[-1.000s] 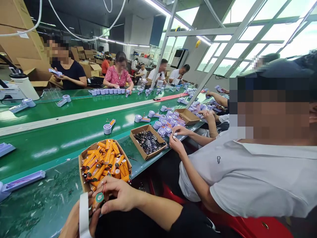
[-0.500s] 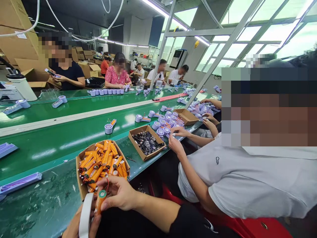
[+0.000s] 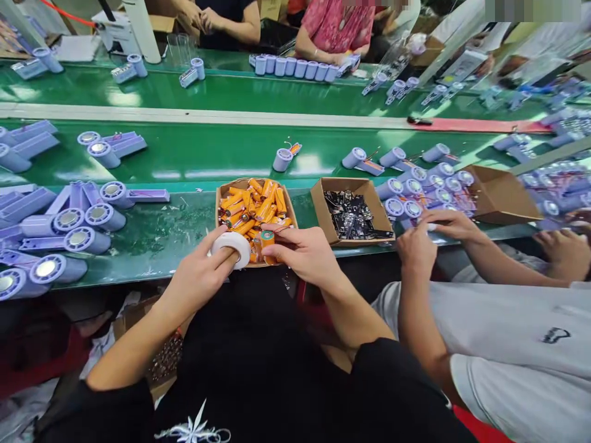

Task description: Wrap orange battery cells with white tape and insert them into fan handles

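Observation:
My left hand (image 3: pixel 203 267) is closed on a roll of white tape (image 3: pixel 237 246), with fingers through its core. In my right hand (image 3: pixel 307 249) an orange battery (image 3: pixel 267 245) with a green ring on its end is pinched upright between thumb and fingers. The battery is just right of the tape roll, and whether they touch I cannot tell. Both hands are over the near edge of a cardboard box (image 3: pixel 220 191) full of orange batteries (image 3: pixel 258 203) with wires.
Purple fan housings (image 3: pixel 87 240) crowd the green bench on the left. Right of the batteries stands a box of black circuit boards (image 3: pixel 351 212). Beyond it a co-worker's hands (image 3: pixel 429 237) work by more purple housings (image 3: pixel 429 184). An empty-looking carton (image 3: pixel 503 194) stands farther right.
My view has swung left and down, so my hands now appear mid-frame. The tape roll has turned from edge-on to showing its face. The battery stays in my right hand.

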A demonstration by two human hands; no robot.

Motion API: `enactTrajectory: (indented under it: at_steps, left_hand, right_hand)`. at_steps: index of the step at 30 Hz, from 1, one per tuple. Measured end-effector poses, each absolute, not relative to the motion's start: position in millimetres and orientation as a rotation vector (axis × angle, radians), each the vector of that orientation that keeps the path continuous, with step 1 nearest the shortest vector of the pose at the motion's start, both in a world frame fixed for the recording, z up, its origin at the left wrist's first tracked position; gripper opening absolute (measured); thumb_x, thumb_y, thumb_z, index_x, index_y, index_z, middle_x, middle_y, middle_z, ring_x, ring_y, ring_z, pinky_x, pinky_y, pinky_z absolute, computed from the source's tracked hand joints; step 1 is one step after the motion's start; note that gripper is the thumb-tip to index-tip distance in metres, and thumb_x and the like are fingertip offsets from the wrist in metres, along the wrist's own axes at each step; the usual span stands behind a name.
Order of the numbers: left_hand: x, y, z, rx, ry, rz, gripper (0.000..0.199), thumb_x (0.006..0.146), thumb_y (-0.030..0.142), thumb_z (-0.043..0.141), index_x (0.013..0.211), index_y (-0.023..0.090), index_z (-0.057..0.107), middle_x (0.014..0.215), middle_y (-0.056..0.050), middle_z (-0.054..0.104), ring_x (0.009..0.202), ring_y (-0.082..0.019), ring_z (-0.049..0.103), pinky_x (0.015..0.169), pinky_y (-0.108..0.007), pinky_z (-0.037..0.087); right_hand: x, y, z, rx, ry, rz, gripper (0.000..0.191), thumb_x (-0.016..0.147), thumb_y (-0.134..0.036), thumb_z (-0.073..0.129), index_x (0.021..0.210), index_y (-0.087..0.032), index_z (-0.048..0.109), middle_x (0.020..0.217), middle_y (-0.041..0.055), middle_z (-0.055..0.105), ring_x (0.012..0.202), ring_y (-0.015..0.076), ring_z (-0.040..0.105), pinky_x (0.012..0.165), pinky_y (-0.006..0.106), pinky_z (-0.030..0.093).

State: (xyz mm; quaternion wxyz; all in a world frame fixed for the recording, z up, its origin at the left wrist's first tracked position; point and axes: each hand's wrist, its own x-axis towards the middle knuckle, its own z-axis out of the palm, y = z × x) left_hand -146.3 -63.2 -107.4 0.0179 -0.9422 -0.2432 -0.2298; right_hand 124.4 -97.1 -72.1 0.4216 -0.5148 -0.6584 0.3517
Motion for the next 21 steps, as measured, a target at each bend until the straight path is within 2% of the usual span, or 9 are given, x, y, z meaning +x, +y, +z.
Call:
enactTrajectory:
  at_steps: [3,7,12,15,18,21]
  left_hand:
    - [-144.0,-64.6,-109.2,-2.902,-0.713,-0.614,0.034,0.106,0.005,0.053,0.126,0.016,0.078,0.118,-0.012,0.079,0.162,-0.035,0.047,0.129,-0.052,0.053]
    - [-140.1,-63.1,-111.7,-2.892,-0.610,-0.609,0.039,0.105,0.000,0.051,0.129,0.014,0.077,0.115,-0.010,0.080,0.166,-0.031,0.039,0.131,-0.047,0.051]
    - [-132.5,-63.8,-105.6,-2.849,-0.519,-0.587,0.041,0.101,-0.004,0.053,0.129,0.011,0.078,0.116,-0.012,0.081,0.166,-0.031,0.039,0.133,-0.043,0.049]
    - [-128.0,-64.7,-100.9,-2.781,-0.483,-0.586,0.033,0.102,-0.001,0.058,0.123,0.010,0.080,0.111,-0.012,0.081,0.161,-0.037,0.046,0.124,-0.044,0.058]
    - [-124.7,-64.2,-98.9,-2.714,-0.469,-0.602,0.026,0.103,0.001,0.060,0.119,0.009,0.080,0.104,-0.012,0.080,0.156,-0.041,0.052,0.114,-0.043,0.065]
    - [-123.1,-62.6,-98.6,-2.745,-0.462,-0.592,0.029,0.102,0.000,0.059,0.119,0.010,0.080,0.104,-0.011,0.080,0.156,-0.039,0.053,0.116,-0.044,0.064]
  right_hand:
    - [122.0,-96.2,-65.1,-1.278,-1.815,0.759,0.023,0.098,-0.043,0.082,0.093,-0.022,0.088,0.116,0.0062,0.088,0.101,0.0271,0.085,0.086,0.032,0.065]
    - [120.1,-91.7,-62.7,-1.290,-1.959,0.679,0.017,0.102,-0.037,0.079,0.097,-0.023,0.087,0.127,0.0070,0.085,0.103,0.0290,0.085,0.090,0.035,0.065]
    - [120.5,-88.3,-61.7,-1.324,-2.125,0.672,0.020,0.104,-0.034,0.076,0.093,-0.020,0.085,0.111,0.0080,0.089,0.104,0.0287,0.085,0.087,0.031,0.062]
    - [123.8,-89.2,-60.2,-1.357,-2.078,0.683,0.023,0.106,-0.031,0.072,0.088,-0.020,0.082,0.112,0.0081,0.088,0.110,0.0279,0.084,0.088,0.029,0.062]
    - [126.2,-92.3,-58.8,-1.379,-2.096,0.614,0.018,0.107,-0.028,0.069,0.101,-0.019,0.084,0.129,0.0095,0.085,0.117,0.0285,0.083,0.096,0.031,0.063]
    - [124.7,-96.9,-57.0,-1.477,-2.237,0.503,0.023,0.109,-0.028,0.065,0.121,-0.017,0.081,0.134,0.0136,0.082,0.114,0.0306,0.083,0.098,0.036,0.064]
